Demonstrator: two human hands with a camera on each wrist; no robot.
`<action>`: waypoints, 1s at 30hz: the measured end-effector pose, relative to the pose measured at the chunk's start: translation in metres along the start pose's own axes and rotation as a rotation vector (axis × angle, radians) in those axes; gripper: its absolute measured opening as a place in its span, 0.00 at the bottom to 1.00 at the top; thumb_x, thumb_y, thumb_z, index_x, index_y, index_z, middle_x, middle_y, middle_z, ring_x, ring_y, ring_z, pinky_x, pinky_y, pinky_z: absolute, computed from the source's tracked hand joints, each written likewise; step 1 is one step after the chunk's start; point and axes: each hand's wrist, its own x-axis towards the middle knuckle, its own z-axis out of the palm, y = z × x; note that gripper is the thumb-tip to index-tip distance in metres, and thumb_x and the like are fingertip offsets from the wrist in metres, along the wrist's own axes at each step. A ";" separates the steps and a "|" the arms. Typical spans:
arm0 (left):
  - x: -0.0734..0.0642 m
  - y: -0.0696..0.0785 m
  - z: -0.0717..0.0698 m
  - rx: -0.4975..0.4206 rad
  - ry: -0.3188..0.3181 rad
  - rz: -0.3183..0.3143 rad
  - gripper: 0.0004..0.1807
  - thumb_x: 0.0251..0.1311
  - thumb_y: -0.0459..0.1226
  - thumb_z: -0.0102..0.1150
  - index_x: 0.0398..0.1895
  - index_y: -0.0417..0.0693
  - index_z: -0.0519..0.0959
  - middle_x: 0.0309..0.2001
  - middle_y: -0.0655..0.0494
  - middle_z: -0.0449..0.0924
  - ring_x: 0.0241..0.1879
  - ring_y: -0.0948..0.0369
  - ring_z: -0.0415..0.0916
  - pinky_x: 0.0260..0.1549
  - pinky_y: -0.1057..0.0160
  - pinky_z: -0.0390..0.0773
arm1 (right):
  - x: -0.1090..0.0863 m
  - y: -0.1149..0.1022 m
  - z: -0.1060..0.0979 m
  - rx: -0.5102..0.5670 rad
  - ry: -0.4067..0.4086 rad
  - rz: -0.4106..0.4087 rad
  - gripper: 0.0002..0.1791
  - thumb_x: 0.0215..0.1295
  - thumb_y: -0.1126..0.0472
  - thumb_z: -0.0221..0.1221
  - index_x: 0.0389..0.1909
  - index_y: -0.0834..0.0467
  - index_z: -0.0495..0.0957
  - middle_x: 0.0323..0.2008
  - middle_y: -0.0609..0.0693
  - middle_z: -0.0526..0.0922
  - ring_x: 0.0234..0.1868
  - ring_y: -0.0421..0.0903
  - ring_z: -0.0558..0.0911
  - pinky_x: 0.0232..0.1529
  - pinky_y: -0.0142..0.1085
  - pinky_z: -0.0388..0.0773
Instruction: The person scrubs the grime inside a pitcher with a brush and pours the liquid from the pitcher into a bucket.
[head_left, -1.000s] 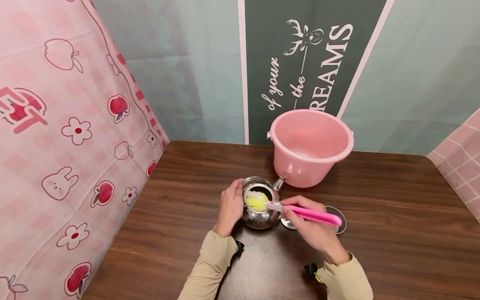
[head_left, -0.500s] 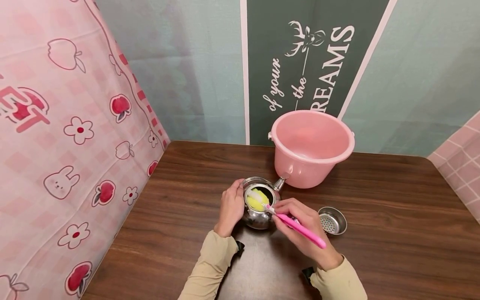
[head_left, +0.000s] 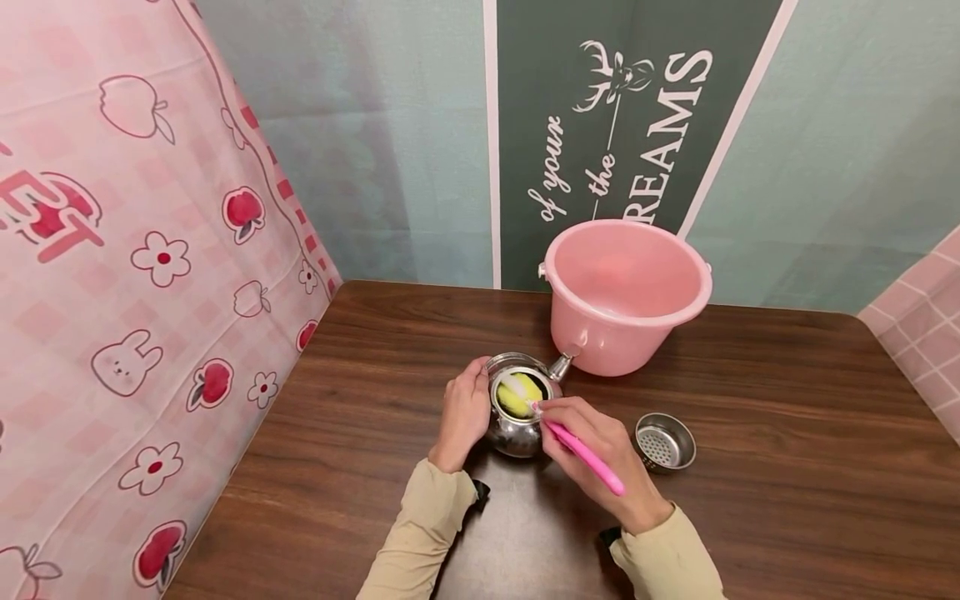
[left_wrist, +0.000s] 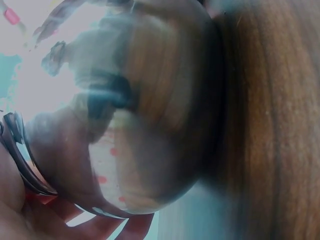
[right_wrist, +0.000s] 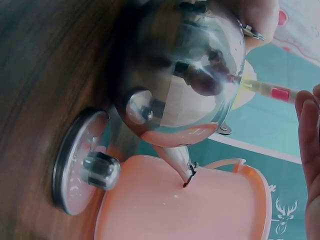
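Note:
A shiny steel teapot (head_left: 514, 438) stands uncovered on the wooden table, its spout towards the bucket. My left hand (head_left: 462, 415) holds it by the left side, where the folded handle lies; in the left wrist view the fingers (left_wrist: 100, 227) reach round the far side of the pot. My right hand (head_left: 603, 446) grips a sponge brush (head_left: 588, 461) with a pink handle. The brush's yellow and white head (head_left: 519, 395) sits in the pot's mouth, its lower part hidden inside.
A pink bucket (head_left: 622, 342) stands behind the spout. To the right of my right hand lies a round steel strainer (head_left: 665, 442) with a perforated bottom. The pot's lid (right_wrist: 80, 167), knob included, rests on the table in the right wrist view. A printed curtain (head_left: 187, 333) hangs at left.
My right hand has moved left and nearer me, and the brush handle has swung to a steeper slant. The strainer has come into fuller view. The left hand stays on the teapot.

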 end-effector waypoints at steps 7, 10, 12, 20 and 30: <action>0.000 0.000 -0.001 0.010 0.006 0.002 0.17 0.71 0.38 0.41 0.50 0.48 0.81 0.48 0.47 0.84 0.50 0.48 0.81 0.49 0.47 0.76 | 0.004 0.000 0.000 -0.058 -0.011 0.009 0.08 0.62 0.63 0.53 0.32 0.61 0.81 0.35 0.52 0.85 0.35 0.43 0.85 0.40 0.28 0.80; 0.000 0.001 -0.001 0.007 0.007 0.006 0.17 0.71 0.38 0.41 0.50 0.48 0.81 0.49 0.48 0.84 0.50 0.48 0.81 0.49 0.47 0.76 | 0.005 -0.002 0.000 -0.078 0.001 0.025 0.09 0.61 0.64 0.53 0.31 0.62 0.81 0.34 0.52 0.84 0.35 0.45 0.85 0.39 0.30 0.81; 0.001 0.001 -0.001 0.006 0.006 0.007 0.17 0.71 0.38 0.41 0.51 0.48 0.81 0.49 0.47 0.84 0.51 0.48 0.81 0.50 0.47 0.76 | 0.005 -0.004 0.002 -0.103 0.015 0.038 0.09 0.61 0.63 0.53 0.30 0.62 0.81 0.34 0.52 0.84 0.34 0.44 0.85 0.37 0.31 0.81; 0.002 -0.001 0.000 0.013 -0.008 0.015 0.18 0.71 0.38 0.41 0.54 0.46 0.80 0.51 0.47 0.83 0.52 0.48 0.80 0.52 0.48 0.76 | 0.003 -0.007 0.004 -0.107 0.112 0.142 0.07 0.57 0.64 0.58 0.31 0.62 0.83 0.32 0.51 0.83 0.31 0.42 0.84 0.35 0.27 0.80; 0.002 -0.001 0.000 0.023 -0.007 0.020 0.18 0.70 0.37 0.41 0.54 0.47 0.80 0.51 0.47 0.83 0.51 0.48 0.81 0.51 0.47 0.76 | -0.006 0.003 0.000 0.235 0.168 0.808 0.06 0.58 0.69 0.64 0.37 0.60 0.84 0.28 0.53 0.86 0.27 0.33 0.82 0.27 0.26 0.77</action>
